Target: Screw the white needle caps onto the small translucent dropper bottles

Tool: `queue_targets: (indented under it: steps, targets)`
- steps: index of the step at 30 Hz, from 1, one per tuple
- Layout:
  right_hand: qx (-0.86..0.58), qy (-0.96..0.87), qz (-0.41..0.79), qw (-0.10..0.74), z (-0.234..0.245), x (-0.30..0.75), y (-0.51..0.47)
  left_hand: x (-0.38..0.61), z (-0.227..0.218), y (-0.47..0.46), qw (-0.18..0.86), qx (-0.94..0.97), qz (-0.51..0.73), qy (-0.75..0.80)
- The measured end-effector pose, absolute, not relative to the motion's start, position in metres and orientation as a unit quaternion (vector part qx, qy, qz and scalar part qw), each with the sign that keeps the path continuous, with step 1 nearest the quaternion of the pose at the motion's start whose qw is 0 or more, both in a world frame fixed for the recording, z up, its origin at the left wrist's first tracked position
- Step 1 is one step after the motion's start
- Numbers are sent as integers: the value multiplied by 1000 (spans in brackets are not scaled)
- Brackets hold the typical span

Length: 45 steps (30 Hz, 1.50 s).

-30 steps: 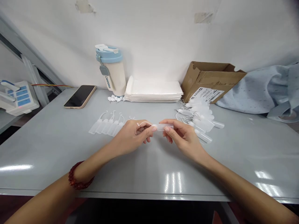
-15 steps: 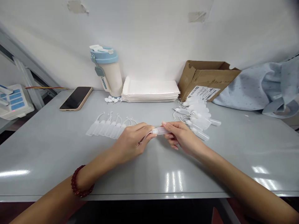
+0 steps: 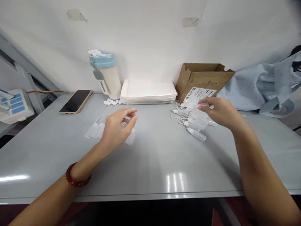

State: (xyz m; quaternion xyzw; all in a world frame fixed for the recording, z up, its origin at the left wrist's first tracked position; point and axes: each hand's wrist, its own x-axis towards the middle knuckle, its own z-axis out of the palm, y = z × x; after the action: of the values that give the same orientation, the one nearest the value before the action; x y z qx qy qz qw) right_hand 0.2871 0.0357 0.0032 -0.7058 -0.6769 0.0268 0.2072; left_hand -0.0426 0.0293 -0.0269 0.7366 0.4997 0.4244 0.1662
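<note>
In the head view, the right hand [image 3: 221, 111] pinches 1 translucent tube [image 3: 204, 104] at the tube pile [image 3: 197, 121] before the cardboard box [image 3: 207, 77], while the left hand [image 3: 117, 127], over the tube row [image 3: 94, 130], keeps thumb and forefinger narrowly apart with nothing visible between them. The tube looks light, smooth, perhaps slippery, its wall possibly slightly yielding; a gentle 2-finger hold on the body, clear of the limp cord, should suit it.
</note>
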Motion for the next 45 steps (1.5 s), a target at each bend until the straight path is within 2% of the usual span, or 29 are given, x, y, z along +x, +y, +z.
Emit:
queue_targets:
  steps: [3,8,11,18,25,33,45]
  targets:
    - [-713,-671,35,200,2,298,36,-52,-28,44,130,710,423,548]
    - [-701,-669,4,247,5,291,33,-80,-27,75,57,689,386,611]
    - [-676,-686,-23,270,3,279,34,-100,-26,95,-7,706,266,657]
    - [-553,-769,-69,313,-20,233,29,-122,-29,130,-3,745,159,648]
    - [-480,-837,-46,258,-41,206,20,-114,-36,144,-11,756,110,645]
    - [-461,-844,16,275,-54,190,18,-106,-41,150,15,753,118,647]
    - [-412,-865,131,255,-68,118,17,-86,-23,81,28,750,246,614]
